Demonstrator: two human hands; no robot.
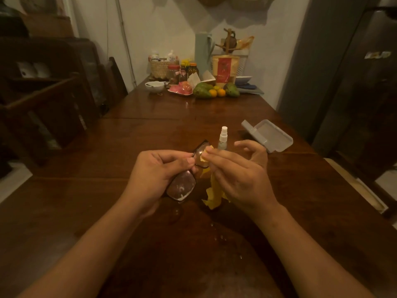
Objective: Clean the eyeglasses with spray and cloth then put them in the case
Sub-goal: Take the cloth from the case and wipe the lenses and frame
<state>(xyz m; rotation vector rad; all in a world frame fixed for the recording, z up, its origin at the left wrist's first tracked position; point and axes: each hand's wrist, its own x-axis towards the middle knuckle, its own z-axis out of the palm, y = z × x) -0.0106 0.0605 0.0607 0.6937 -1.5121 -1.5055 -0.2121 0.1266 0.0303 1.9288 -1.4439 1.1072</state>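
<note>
Head view shows dark-framed rectangular eyeglasses (186, 173) held above the brown wooden table (300, 211), gripped at the bridge by the left hand (153, 176). Right hand (240, 175) pinches a yellow cleaning cloth (211, 190) against the far lens. Just beyond stand a small clear spray bottle with a white nozzle (223, 138) and, to its right, an open grey plastic case (268, 135).

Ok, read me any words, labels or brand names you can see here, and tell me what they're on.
No text here is readable.
On the fridge badge: blurred, unreadable.
On the gold pouch, red label: too small.
On the spray bottle: label too small.
On the jars: labels unreadable.
</note>
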